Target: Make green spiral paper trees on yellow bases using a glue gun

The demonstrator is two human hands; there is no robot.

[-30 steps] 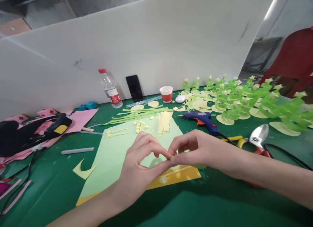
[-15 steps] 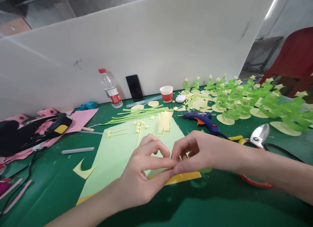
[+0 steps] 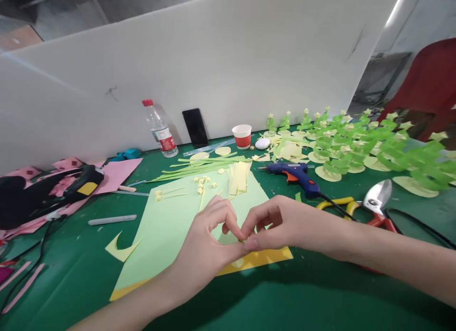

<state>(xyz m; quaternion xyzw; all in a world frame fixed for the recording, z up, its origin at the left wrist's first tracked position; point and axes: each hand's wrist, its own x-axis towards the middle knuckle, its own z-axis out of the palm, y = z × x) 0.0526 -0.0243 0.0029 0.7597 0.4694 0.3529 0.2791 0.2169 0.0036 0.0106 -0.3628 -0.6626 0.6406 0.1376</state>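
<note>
- Because it looks tiny, the mostly hidden yellow-green paper piece (image 3: 242,241) sits pinched between left hand (image 3: 208,243) and right hand (image 3: 285,225), seemingly for fine control;
- pale green rectangular paper sheet (image 3: 160,236) lies beneath, likely as work mat.

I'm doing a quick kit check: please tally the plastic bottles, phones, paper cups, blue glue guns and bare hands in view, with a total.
Plastic bottle: 1
Phone: 1
Paper cup: 1
Blue glue gun: 1
Left hand and right hand: 2
Total: 6
</note>
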